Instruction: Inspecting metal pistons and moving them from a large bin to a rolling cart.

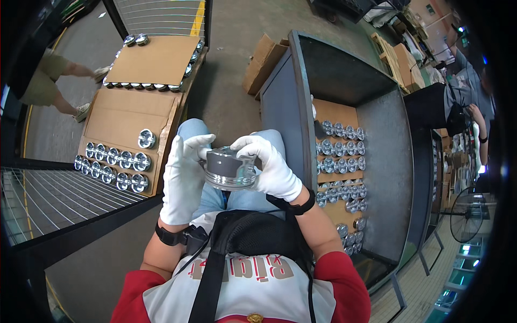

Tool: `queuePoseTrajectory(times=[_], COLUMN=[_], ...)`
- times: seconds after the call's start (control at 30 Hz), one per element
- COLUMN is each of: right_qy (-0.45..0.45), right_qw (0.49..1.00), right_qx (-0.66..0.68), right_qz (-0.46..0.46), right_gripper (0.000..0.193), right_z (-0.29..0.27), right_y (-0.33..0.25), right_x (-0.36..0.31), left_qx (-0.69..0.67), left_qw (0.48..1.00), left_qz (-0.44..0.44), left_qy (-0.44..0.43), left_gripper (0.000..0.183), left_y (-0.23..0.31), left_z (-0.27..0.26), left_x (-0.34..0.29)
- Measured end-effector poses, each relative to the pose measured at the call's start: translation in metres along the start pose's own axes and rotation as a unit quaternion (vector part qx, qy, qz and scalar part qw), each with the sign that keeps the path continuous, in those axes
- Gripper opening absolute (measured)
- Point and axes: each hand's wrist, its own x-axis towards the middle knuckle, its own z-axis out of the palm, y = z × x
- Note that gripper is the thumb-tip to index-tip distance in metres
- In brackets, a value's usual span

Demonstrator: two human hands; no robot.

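Between my two white-gloved hands, above my lap, is an engine piston with a dark grey patch on its skirt and shiny ring grooves lower down. My left hand touches it on the left with bent fingers and thumb, its palm upright. On the other side my right hand grips the piston, fingers curled over its upper edge. To my left, one piston stands apart on a cardboard sheet, near rows of several pistons. Parts of the held piston are hidden by my fingers.
At my right stands a grey metal bin with rows of pistons on cardboard. A second cardboard sheet covers more pistons at the far left, beside a wire rack. Two people stand nearby; a fan is at far right.
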Motion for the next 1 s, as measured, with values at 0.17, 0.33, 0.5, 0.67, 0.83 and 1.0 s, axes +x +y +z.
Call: queuePoseTrajectory(times=[0.17, 0.33, 0.5, 0.67, 0.83, 1.0], right_qy=[0.014, 0.056, 0.037, 0.016, -0.004, -0.006], right_qw=[0.999, 0.938, 0.956, 0.965, 0.964, 0.965], right_qx=[0.034, -0.284, -0.251, -0.247, -0.257, -0.255], right_qz=[-0.006, -0.192, -0.147, -0.089, -0.064, -0.055], right_gripper=[0.056, 0.069, 0.102, 0.110, 0.097, 0.098], right_z=[0.003, 0.003, 0.003, 0.005, 0.006, 0.008], right_y=[-0.009, -0.028, -0.035, -0.034, -0.040, -0.036], right_x=[0.001, 0.011, 0.008, 0.010, 0.012, 0.009], left_qx=[-0.047, -0.259, -0.302, -0.265, -0.326, -0.310], left_qw=[0.996, 0.933, 0.922, 0.931, 0.914, 0.921], left_qz=[0.027, -0.213, -0.211, -0.192, -0.213, -0.218], left_qy=[-0.065, -0.130, -0.118, -0.160, -0.114, -0.091], left_gripper=[0.049, 0.062, 0.070, 0.070, 0.067, 0.067], left_y=[-0.007, -0.013, -0.025, -0.017, -0.026, -0.026], left_z=[-0.003, 0.004, -0.004, -0.002, -0.010, -0.011], left_x=[0.003, 0.000, 0.008, 0.006, 0.006, 0.006])
